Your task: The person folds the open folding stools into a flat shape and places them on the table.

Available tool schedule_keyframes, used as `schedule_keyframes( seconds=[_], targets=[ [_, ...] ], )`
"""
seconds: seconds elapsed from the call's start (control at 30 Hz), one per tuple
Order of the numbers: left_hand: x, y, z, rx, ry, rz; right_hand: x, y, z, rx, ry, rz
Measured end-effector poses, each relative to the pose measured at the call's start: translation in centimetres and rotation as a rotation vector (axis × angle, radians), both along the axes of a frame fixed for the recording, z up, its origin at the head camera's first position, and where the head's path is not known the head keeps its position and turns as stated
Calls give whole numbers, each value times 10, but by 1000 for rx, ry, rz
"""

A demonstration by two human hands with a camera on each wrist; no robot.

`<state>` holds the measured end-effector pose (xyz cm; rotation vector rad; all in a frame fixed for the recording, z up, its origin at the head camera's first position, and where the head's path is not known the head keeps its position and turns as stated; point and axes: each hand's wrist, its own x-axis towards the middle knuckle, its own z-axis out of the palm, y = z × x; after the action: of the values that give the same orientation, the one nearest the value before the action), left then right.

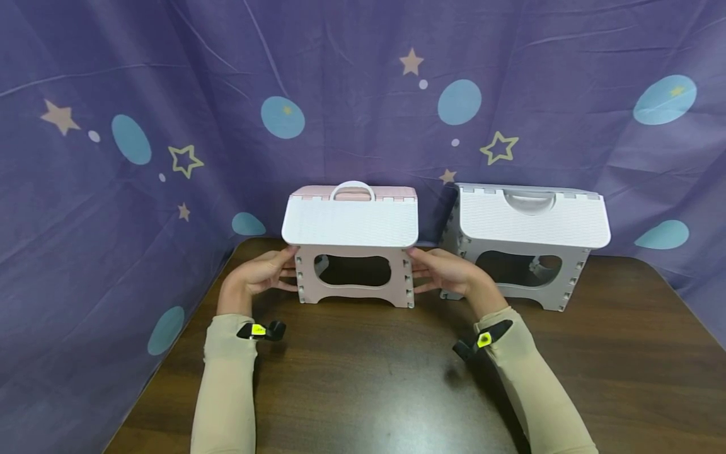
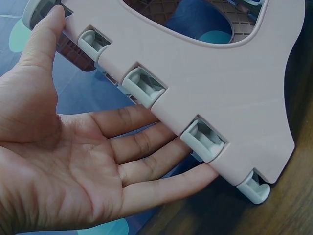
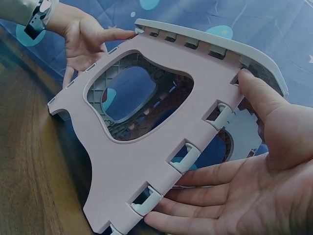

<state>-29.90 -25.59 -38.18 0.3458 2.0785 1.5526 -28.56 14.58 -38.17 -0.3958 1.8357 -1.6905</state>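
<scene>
A pink and white folding step stool (image 1: 351,221) stands unfolded near the back of the table, its white handle loop raised on top. My left hand (image 1: 259,272) touches its left side, the thumb at the corner under the top. In the left wrist view the fingers (image 2: 146,161) reach out nearly straight to the hinged edge of the pink leg panel (image 2: 234,93). Across from it, my right hand (image 1: 448,272) touches the right side. Its thumb (image 3: 257,90) lies on the upper hinge, with the other fingers extended along the panel's edge. Some fingertips are hidden behind the panel.
A grey and white folding step stool (image 1: 533,217) stands unfolded just right of my right hand. Both stools are on a dark brown wooden table (image 1: 363,366). A purple curtain (image 1: 363,94) with stars and blue ovals hangs behind and to the left.
</scene>
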Motion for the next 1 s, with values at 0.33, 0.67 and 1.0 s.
schedule_keyframes(
  seconds=[0.33, 0.67, 1.0],
  targets=[
    [0, 0, -1, -10, 13, -6, -1, -1, -3, 2, 10, 6],
    [-1, -1, -2, -14, 17, 1, 0, 0, -2, 1, 10, 2],
    [-1, 0, -3, -18, 14, 12, 0, 0, -2, 3, 21, 12]
  ],
)
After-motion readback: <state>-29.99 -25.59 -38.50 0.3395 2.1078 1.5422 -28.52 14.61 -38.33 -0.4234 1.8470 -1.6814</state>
